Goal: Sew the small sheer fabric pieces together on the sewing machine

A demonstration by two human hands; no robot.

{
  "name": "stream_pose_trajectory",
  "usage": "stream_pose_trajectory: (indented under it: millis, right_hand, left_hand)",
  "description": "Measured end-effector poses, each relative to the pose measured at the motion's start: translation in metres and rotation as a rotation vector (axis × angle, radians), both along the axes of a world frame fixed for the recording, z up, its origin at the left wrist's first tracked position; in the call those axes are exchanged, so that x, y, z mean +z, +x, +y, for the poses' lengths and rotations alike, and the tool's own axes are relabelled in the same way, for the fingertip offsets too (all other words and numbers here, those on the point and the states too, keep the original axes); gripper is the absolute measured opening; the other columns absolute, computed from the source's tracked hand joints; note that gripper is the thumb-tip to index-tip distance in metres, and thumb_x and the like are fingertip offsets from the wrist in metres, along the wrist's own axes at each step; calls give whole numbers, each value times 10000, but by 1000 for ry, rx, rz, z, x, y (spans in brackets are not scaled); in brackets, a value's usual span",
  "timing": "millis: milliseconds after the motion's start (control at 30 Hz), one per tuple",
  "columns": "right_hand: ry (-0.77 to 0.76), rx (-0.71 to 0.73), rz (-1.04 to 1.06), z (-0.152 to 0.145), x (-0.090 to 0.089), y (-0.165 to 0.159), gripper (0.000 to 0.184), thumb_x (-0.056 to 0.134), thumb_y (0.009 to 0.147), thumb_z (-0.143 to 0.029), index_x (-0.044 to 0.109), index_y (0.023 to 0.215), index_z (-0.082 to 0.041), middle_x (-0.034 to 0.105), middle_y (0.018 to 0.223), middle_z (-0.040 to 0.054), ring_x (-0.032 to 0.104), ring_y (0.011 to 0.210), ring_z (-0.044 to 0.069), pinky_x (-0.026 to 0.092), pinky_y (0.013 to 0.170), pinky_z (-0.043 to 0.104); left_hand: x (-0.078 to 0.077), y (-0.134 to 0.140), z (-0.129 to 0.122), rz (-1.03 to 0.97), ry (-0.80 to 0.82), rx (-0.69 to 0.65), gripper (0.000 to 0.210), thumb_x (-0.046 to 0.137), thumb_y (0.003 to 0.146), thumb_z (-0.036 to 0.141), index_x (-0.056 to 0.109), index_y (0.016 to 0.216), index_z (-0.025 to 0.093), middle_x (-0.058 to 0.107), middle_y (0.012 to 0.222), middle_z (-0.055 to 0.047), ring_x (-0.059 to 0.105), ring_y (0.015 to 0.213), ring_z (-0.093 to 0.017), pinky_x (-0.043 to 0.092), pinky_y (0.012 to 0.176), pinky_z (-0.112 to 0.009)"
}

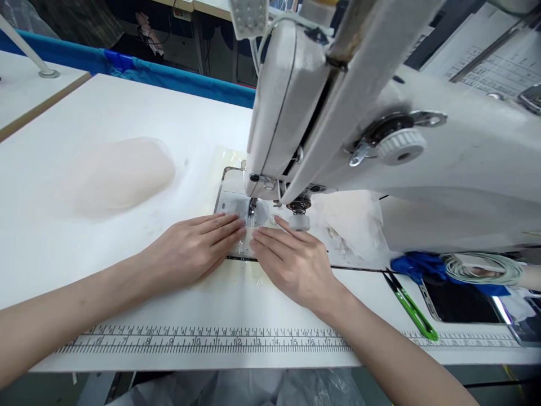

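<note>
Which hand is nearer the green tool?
The right hand: the green tool lies to its right. The left hand is farther off, on the right hand's other side.

Item count at your desk [76, 248]
You show one left hand [190, 251] and one right hand [296, 268], two in total; one sewing machine [359, 118]; one green-handled tool [412, 309]; one coil of cord [482, 270]; one printed measuring scale [228, 340]; one pale rounded piece [131, 172].

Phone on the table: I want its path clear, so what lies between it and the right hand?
A green tool with dark tips lies on the table between the right hand and the phone, seen in the head view.
</note>
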State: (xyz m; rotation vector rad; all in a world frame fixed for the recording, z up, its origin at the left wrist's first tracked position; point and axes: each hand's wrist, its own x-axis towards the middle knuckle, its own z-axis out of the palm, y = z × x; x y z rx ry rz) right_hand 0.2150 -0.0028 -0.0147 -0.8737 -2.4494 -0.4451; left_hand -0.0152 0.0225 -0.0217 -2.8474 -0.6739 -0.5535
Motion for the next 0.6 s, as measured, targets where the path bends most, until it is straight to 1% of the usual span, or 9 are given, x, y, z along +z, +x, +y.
stream_pose_trajectory:
  millis: [133,300,367,467,533,600]
  right_hand:
    - [-21,0,2,-3,-1,-1,180,569,902,-80,730,861,-149,770,960,56,720,922,173,567,961,363]
    - [8,-2,-11,-2,-1,-1,192,566,898,-64,735,862,-146,771,950,53,724,897,169,585,921,341]
    - [9,-10,-17,0,-2,0,204,556,902,-58,737,879,-148,771,961,51,725,881,161,581,923,329]
    - [-27,-32,-23,1,-3,0,205,548,916,-76,738,915,-153,768,989,51,727,872,162,560,960,343]
    - [-39,-38,-31,1,-3,0,199,548,924,-99,739,932,-155,763,1017,55,725,882,168,551,977,361]
    - [-41,-37,-39,0,-3,-1,194,548,932,-129,740,953,-151,759,1037,62,722,888,172,552,975,369]
  left_hand:
    - [-1,1,0,-34,0,13,337,415,976,138,635,1229,105,639,1280,-97,607,1201,-231,531,1043,-388]
    - [1,2,4,-12,10,-9,331,417,972,124,641,1206,60,638,1269,-127,614,1186,-256,557,1005,-402]
    - [0,2,7,-4,2,5,340,402,980,135,638,1217,72,631,1278,-120,610,1191,-253,559,1000,-402]
    - [0,2,9,-10,-21,41,349,401,987,165,622,1251,109,611,1307,-104,590,1217,-242,517,1051,-418]
    - [0,3,5,-20,-28,49,343,425,986,187,616,1265,125,598,1323,-98,575,1236,-242,480,1087,-431]
    - [1,4,0,-35,-35,44,335,455,983,207,617,1267,135,600,1323,-92,581,1230,-237,470,1098,-420]
